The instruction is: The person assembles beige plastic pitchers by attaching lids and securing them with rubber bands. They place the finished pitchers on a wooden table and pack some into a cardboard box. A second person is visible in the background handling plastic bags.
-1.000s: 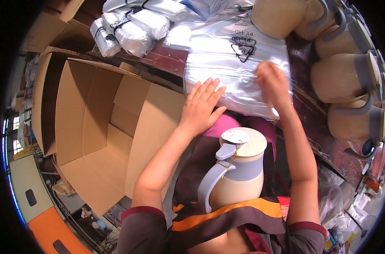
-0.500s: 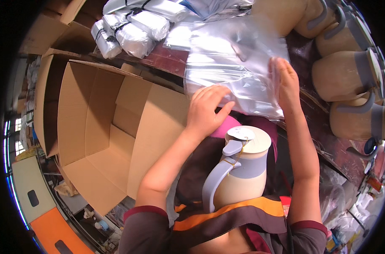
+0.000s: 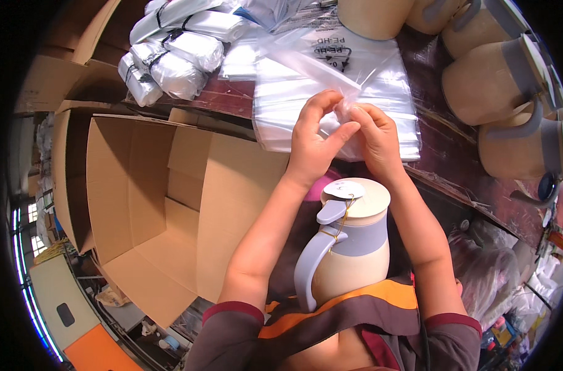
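Item: clear plastic bag (image 3: pixel 318 65), its edge pinched by your left hand (image 3: pixel 315 133) and right hand (image 3: pixel 374 136) to part the mouth, above the stack of bags (image 3: pixel 380 99). Jug (image 3: pixel 346 247) wedged against your body below both hands, freeing them. Open carton (image 3: pixel 145 210) left of them.

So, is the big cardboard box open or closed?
Open: the cardboard box has its flaps spread outward, and its bare inside shows.
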Demonstrator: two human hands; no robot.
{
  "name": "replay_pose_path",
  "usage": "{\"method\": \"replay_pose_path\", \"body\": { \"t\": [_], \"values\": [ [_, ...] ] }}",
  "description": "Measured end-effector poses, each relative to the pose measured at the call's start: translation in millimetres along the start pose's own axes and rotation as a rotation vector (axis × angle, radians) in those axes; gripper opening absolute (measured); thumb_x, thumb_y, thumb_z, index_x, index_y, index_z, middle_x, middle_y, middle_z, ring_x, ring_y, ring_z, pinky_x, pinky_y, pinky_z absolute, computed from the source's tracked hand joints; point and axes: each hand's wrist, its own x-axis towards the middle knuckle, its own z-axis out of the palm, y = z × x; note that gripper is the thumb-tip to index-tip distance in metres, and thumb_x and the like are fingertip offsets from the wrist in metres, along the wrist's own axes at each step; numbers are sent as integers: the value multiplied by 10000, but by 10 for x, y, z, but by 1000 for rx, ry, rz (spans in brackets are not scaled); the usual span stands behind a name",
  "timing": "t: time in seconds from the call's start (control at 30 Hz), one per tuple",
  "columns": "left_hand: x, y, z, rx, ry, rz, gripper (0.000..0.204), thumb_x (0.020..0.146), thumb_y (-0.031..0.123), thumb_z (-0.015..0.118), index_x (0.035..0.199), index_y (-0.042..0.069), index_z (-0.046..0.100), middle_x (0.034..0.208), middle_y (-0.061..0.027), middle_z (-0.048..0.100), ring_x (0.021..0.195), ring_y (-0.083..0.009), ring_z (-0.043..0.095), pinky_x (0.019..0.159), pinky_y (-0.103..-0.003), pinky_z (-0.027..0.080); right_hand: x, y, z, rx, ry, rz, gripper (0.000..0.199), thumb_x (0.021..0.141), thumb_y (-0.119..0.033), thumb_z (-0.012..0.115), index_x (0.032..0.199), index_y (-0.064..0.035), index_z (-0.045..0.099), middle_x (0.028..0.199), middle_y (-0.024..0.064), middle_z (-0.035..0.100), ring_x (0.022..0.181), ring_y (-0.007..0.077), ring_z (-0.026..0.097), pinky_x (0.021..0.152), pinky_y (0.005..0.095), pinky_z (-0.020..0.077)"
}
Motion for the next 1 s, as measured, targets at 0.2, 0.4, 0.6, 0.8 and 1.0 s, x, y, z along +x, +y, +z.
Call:
{"method": "replay_pose_path", "body": {
  "t": [0.2,0.4,0.6,0.8,1.0],
  "values": [
    [137,50,-43,-98,-5,-205,151,919,137,606,1009,17,597,912,-66,662,855,-193,625,802,-298,473,79,109,-69,217,-27,-21,218,973,-226,517,962,-25,601,810,-12,579,745,84,530,688,220,424],
    [225,82,69,-1057,281,-753,268,993,244,473,778,109,557,658,8,531,586,-102,483,534,-239,379,122,39,54,671,238,91,209,992,-231,473,882,-79,565,728,-7,536,614,80,463,558,215,368],
    [-301,-52,-1086,-603,-462,-639,307,903,385,619,813,97,565,627,64,487,475,-22,373,416,-180,258,-606,-103,-613,378,-6,160,223,986,-265,490,817,-124,529,647,-62,448,542,49,392,497,215,316],
    [-679,757,-1371,-532,-189,-565,91,881,138,647,840,68,605,767,21,565,651,-72,496,590,-211,390,-1343,-113,-370,252,-185,142,239,966,-253,528,840,-51,556,816,8,521,718,102,469,646,238,380],
    [-1176,1125,-1545,-173,-390,-403,92,813,100,700,815,29,642,983,-58,569,965,-169,536,854,-302,419,-1637,-536,-246,-609,-497,3,150,893,-145,602,850,-1,609,919,80,584,852,189,558,773,304,444]
  ]
}}
